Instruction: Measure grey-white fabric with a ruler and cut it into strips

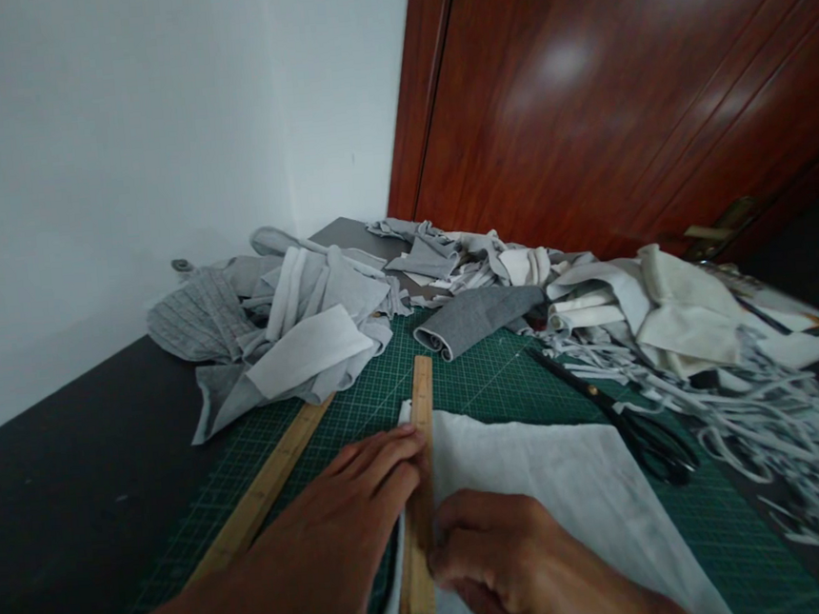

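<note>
I think I am at the lining-up part: my wooden ruler (423, 382) lies on the white cloth (537, 449), close to its left edge, and points away from me. The cloth is spread on the green mat (737, 532), right in front of me. My left hand (359, 507) is flat and not gripping, with its fingers side by side and their tips pushing down on the ruler. That arm comes in low from the left and leans across the other wooden ruler (274, 481). My right hand (521, 550) is curled up small, knuckles up, over the cloth and right by the ruler's right side. Its fingers are bent in and I can't tell if they hold a little thing. That arm comes in from the bottom right. I'd say the next move needs the ruler held firm and the cloth smooth, because a small slip could make the ruler crooked. The black scissors (620, 413) lie past the cloth on the right, and neither hand touches them.
</note>
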Tool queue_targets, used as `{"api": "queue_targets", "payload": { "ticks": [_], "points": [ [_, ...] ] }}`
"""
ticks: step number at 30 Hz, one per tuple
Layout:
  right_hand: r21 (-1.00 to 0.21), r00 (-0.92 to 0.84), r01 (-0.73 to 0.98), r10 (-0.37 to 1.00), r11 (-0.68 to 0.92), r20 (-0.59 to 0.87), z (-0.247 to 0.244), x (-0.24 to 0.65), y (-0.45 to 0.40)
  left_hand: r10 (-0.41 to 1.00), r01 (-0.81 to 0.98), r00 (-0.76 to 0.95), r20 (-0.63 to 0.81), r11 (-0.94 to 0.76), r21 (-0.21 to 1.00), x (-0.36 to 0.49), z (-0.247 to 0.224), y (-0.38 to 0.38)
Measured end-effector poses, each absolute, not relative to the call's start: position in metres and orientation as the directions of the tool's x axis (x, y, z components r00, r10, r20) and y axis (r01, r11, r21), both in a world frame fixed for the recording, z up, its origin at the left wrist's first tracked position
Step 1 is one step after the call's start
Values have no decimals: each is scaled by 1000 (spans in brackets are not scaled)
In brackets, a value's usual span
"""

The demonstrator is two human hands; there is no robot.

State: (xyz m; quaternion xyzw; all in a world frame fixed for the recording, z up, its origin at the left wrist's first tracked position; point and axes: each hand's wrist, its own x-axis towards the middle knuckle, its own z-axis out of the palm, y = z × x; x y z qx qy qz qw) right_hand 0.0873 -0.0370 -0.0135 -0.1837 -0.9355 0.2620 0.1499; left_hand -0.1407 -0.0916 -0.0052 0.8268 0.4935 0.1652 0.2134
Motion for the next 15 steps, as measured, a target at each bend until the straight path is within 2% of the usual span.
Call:
{"api": "queue_targets", "payload": {
  "ticks": [5, 9, 12, 15],
  "points": [
    [-597, -897, 313, 437, 739, 71, -30, 93, -53, 873, 721, 482, 77, -445, 531, -141, -4, -88],
    [-690, -818, 467, 566, 553, -100, -54, 98, -68, 868, 706, 490, 83, -451, 546, -141, -3, -86],
    [-681, -789, 523, 593, 512, -160, -72, 98, -73, 868, 694, 487, 94, -450, 563, -142, -1, -86],
    [-618, -773, 592, 583, 517, -252, -78, 91, -73, 865, 686, 493, 93, -453, 570, -146, -8, -85]
  ]
}}
